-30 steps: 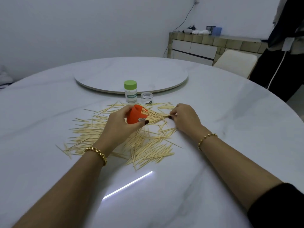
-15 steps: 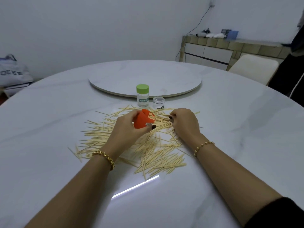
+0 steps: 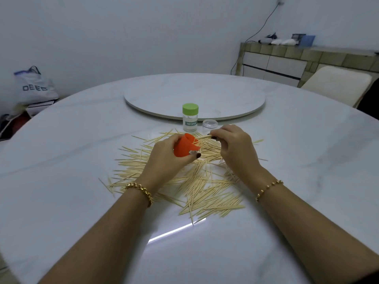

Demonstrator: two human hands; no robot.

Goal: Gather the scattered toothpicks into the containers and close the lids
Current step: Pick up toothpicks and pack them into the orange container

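1 jar (image 3: 190,119) lbl'd TOOTHPICK, bag (image 3: 35,89) w/ OEES

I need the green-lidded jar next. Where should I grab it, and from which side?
Probably round the clear body of the jar, below its lid, coming from the left: it stands upright, and a small clear pot crowds its right.

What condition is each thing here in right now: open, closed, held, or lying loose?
orange container: open, tilted, gripped by the left hand.
held toothpicks: pinched by the right hand, tips at the orange container's mouth.
green-lidded jar: upright, lid on.
clear container: standing on the table, partly hidden; open or closed unclear.
scattered toothpicks: lying loose on the table.
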